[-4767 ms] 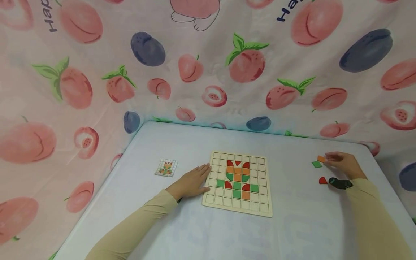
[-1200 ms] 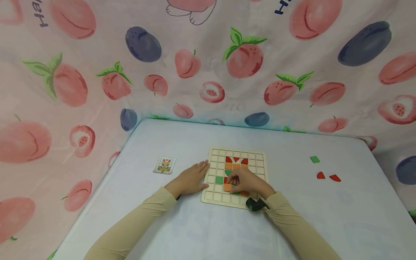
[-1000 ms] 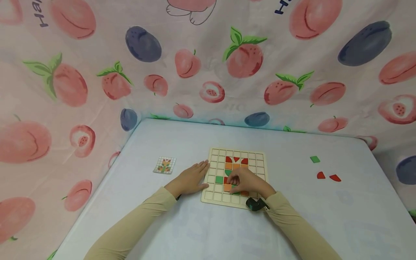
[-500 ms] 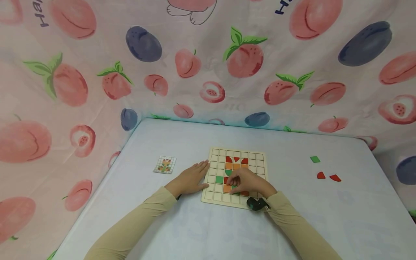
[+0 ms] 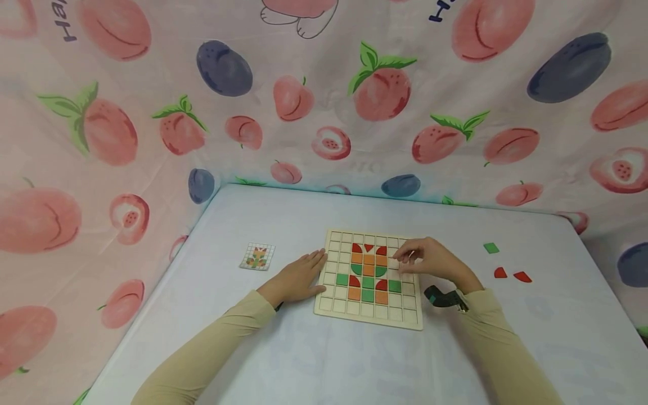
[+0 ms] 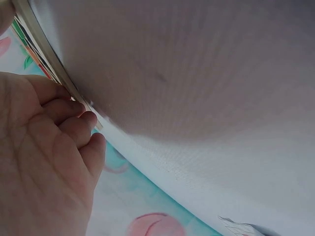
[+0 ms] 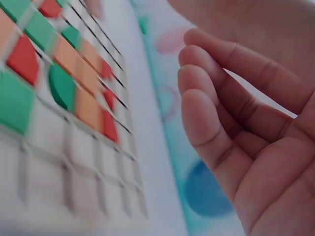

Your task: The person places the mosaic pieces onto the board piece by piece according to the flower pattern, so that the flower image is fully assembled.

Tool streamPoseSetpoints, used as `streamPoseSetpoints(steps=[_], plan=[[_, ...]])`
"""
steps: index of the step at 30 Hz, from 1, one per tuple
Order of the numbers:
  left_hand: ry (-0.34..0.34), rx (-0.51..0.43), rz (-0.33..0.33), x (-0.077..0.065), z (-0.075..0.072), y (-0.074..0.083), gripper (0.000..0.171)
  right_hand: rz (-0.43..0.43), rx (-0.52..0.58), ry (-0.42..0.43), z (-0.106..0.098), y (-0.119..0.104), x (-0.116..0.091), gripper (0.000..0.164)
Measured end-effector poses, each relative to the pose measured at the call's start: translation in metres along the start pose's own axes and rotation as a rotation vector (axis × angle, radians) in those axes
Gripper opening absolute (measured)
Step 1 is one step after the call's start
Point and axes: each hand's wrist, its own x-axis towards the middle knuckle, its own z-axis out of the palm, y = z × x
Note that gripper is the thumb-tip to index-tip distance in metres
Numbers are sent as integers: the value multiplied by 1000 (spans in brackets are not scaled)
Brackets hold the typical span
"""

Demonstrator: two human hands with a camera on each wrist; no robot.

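Note:
A wooden grid board (image 5: 328, 304) lies mid-table, with red, orange and green tiles set in its cells as a flower-like figure. My left hand (image 5: 296, 279) lies flat beside it, fingertips touching its left edge; in the left wrist view the fingers (image 6: 78, 129) meet the board's side. Over the board's right edge hovers my right hand (image 5: 430, 260), its fingers loosely bent and holding nothing. The right wrist view shows that palm (image 7: 280, 182) bare, apart from the tiles. An orange square tile (image 5: 354, 294) sits in a cell at the figure's lower left.
To the right on the white table lie a loose green square tile (image 5: 491, 248) and two red curved-edge tiles, one red tile (image 5: 500, 273) left of the other red tile (image 5: 522, 277). A small pattern card (image 5: 257, 256) lies left of the board. Fruit-print cloth (image 5: 324, 112) hangs behind.
My right hand brought an orange square tile from the right side to the board's lower-left figure cell, let go of it, and drew back up and right. The left hand stayed on the board's edge.

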Motion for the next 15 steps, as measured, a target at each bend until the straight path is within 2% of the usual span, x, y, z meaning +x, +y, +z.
streamPoseSetpoints(steps=[7,11,15], plan=[[1,7,2,0,1,0,79,45,-65,205,-48,18,-41,22],[3,-4,1,0,1,1,79,152,-94,289,-68,28,-70,25],[2,-10,-1,1,1,0,78,267,-110,333,-82,42,-96,31]])
